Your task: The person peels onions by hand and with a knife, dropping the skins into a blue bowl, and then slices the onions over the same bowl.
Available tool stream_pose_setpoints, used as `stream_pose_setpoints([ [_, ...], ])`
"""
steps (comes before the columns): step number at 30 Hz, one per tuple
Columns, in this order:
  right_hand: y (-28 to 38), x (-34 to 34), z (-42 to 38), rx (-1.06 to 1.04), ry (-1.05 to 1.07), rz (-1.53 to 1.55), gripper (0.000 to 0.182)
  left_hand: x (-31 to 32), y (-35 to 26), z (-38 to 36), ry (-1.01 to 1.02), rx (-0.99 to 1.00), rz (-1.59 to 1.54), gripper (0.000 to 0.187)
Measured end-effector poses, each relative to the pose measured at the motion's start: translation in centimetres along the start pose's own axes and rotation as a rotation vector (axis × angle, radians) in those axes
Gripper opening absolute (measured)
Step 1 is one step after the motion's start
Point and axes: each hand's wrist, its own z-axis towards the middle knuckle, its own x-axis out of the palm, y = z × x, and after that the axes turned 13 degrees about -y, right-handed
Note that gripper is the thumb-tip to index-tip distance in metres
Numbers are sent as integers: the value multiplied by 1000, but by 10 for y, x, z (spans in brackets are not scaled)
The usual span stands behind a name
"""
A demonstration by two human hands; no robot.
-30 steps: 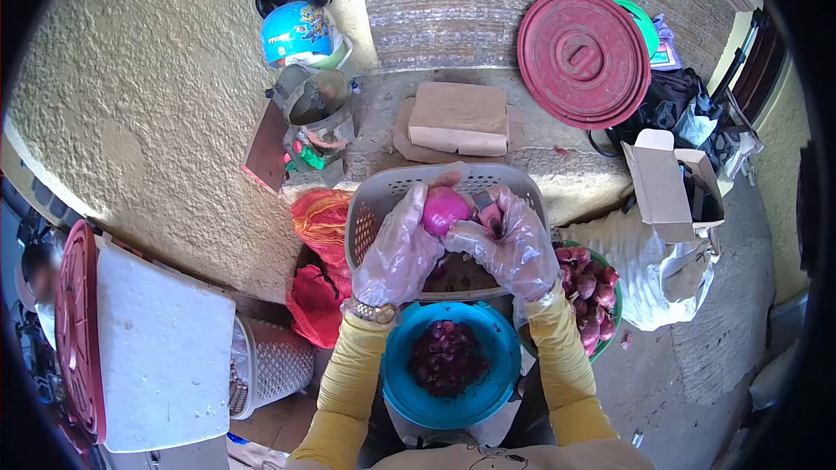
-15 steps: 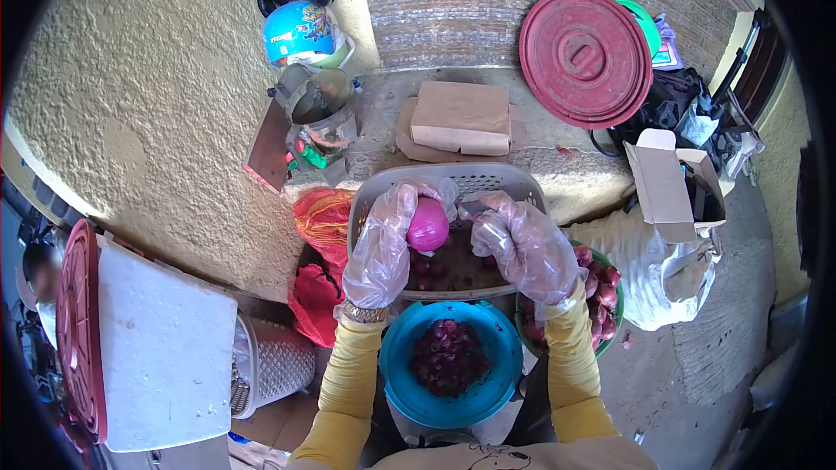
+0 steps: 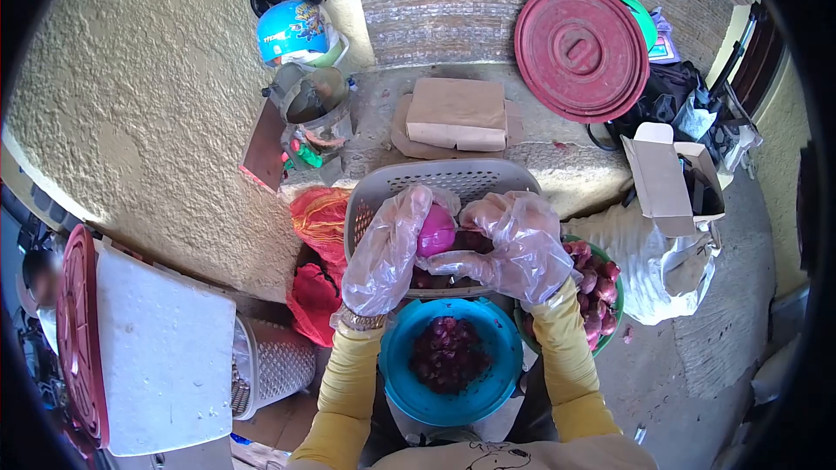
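Observation:
My left hand [image 3: 389,248], in a clear plastic glove, is closed around a smooth, bright pink peeled onion [image 3: 436,231]. Close on its right, my gloved right hand [image 3: 522,244] is closed, its thumb reaching toward the onion's lower side. A small dark knife appears to be in that hand, mostly hidden by the fingers now. Both hands are above a grey perforated basket [image 3: 357,200] with a few onions low inside. Nearer my body stands a blue basin [image 3: 398,383] holding dark red onion skins [image 3: 448,355]. Unpeeled red onions [image 3: 599,283] fill a green basin [image 3: 620,296] at the right.
Red net sacks [image 3: 318,296] lie left of the basket. Behind it, a cardboard box [image 3: 457,113] rests on a concrete ledge, with a red lid [image 3: 582,52] leaning nearby. A white sack [image 3: 657,274] and an open carton [image 3: 659,178] are at right; a white foam box [image 3: 165,348] is at left.
My right hand has turned and its thumb has come down and left toward the onion. The onion has shifted slightly right, and the dark blade seen earlier is now mostly hidden.

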Motion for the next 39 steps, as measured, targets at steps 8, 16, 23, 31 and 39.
stream_pose_setpoints([
  [8, -2, 2, -4, -54, 11, -93, 58, 5, -15, 12, 38, -261, -89, 49],
  [16, -3, -1, -4, -83, 77, -145, 58, 4, -17, 13, 34, -258, -84, 51],
  [23, -2, 0, -3, -53, 31, -90, 57, 2, -14, 12, 34, -355, -84, 51],
  [31, -4, -1, -6, -83, 53, -113, 56, 4, -16, 13, 31, -310, -69, 53],
  [39, -4, 4, -6, -87, -7, -87, 55, 6, -10, 12, 13, -201, 3, 54],
])
